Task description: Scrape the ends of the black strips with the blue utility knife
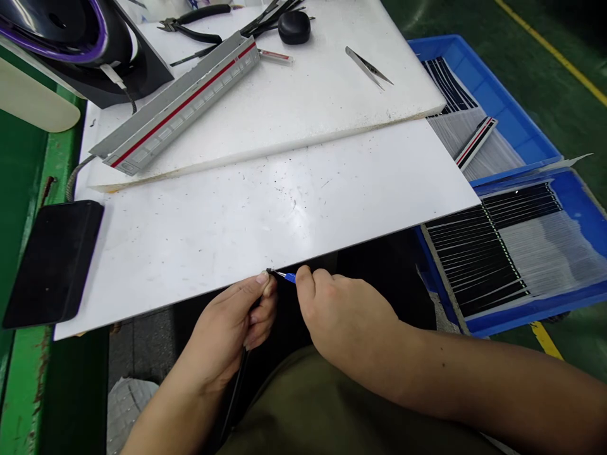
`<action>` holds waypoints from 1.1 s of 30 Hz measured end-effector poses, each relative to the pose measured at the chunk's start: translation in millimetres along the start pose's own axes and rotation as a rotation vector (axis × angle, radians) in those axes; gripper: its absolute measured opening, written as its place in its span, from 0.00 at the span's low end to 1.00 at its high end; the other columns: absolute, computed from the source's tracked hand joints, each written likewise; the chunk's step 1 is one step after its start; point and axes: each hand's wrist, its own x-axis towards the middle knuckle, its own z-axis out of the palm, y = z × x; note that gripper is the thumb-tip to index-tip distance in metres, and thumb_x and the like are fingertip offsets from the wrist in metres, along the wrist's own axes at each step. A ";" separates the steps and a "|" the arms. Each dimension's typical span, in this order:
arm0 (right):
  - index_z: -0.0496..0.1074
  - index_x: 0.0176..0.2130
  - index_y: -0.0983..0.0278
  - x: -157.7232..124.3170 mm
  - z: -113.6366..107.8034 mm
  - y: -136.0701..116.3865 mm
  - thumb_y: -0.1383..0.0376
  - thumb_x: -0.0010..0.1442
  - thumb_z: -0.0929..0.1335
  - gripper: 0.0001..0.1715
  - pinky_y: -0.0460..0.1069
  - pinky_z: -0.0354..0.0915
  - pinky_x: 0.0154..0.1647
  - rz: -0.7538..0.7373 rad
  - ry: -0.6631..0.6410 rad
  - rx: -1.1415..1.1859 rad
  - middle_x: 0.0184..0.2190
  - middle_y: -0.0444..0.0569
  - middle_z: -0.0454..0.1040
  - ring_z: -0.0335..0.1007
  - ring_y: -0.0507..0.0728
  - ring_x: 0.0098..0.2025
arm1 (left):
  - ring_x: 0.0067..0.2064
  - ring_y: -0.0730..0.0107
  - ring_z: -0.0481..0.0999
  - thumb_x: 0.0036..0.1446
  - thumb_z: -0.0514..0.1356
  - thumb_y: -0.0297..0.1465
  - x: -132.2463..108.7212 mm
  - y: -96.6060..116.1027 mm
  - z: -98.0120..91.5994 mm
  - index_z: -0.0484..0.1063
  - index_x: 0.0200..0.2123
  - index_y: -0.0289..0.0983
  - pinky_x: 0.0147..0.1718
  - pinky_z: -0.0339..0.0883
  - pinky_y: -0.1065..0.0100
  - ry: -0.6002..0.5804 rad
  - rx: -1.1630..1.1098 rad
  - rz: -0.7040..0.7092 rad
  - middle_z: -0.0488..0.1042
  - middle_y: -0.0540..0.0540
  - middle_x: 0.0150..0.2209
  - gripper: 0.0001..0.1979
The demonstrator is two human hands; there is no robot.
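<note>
My left hand point(246, 309) pinches a narrow black strip point(237, 392) near its upper end, and the rest hangs below my palm toward my lap. In my right hand point(346, 309) is a small blue tool with a metal tip point(290, 277); most of its handle is hidden by my curled fingers. The tip meets the end of the strip just beyond my left thumb. Whether it is a blade or a point is too small to tell. Both hands are close together at the front edge of the white table point(213, 253).
A white board point(303, 107) carries a grey channel with a red stripe point(184, 104), cutting pliers point(194, 22), a black rounded case point(294, 27) and tweezers point(367, 66). A phone point(54, 262) lies left. Two blue crates point(516, 114) with black strips stand right.
</note>
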 end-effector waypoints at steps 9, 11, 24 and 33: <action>0.69 0.54 0.73 3.1 -5.3 3.7 0.78 0.65 0.58 0.21 0.51 0.72 0.27 0.031 -0.132 0.129 0.36 0.54 0.78 0.78 0.58 0.30 | 0.17 0.80 0.51 0.64 0.58 0.39 0.2 -6.8 7.5 0.64 0.28 0.37 0.14 0.51 0.79 0.036 -0.050 0.034 0.55 0.56 0.18 0.15; 0.69 0.56 0.75 1.5 -2.6 1.6 0.78 0.65 0.58 0.22 0.50 0.72 0.26 0.029 -0.101 0.127 0.36 0.55 0.78 0.78 0.58 0.30 | 0.17 0.80 0.51 0.64 0.57 0.39 -0.2 -7.2 8.8 0.64 0.28 0.37 0.14 0.51 0.79 0.042 -0.054 0.036 0.55 0.56 0.19 0.14; 0.64 0.61 0.85 -1.3 8.1 -9.6 0.78 0.63 0.57 0.29 0.45 0.64 0.16 -0.057 0.029 -0.052 0.29 0.55 0.74 0.71 0.55 0.22 | 0.16 0.81 0.51 0.64 0.58 0.39 0.4 -4.6 6.1 0.65 0.27 0.37 0.14 0.50 0.79 0.016 -0.070 0.022 0.54 0.57 0.18 0.16; 0.64 0.64 0.75 -2.7 10.5 9.6 0.72 0.68 0.60 0.26 0.51 0.69 0.28 0.009 0.011 0.209 0.34 0.52 0.79 0.77 0.59 0.31 | 0.15 0.81 0.54 0.61 0.62 0.42 -8.2 -3.7 -5.3 0.68 0.29 0.37 0.14 0.53 0.78 -0.040 -0.032 0.021 0.58 0.56 0.18 0.16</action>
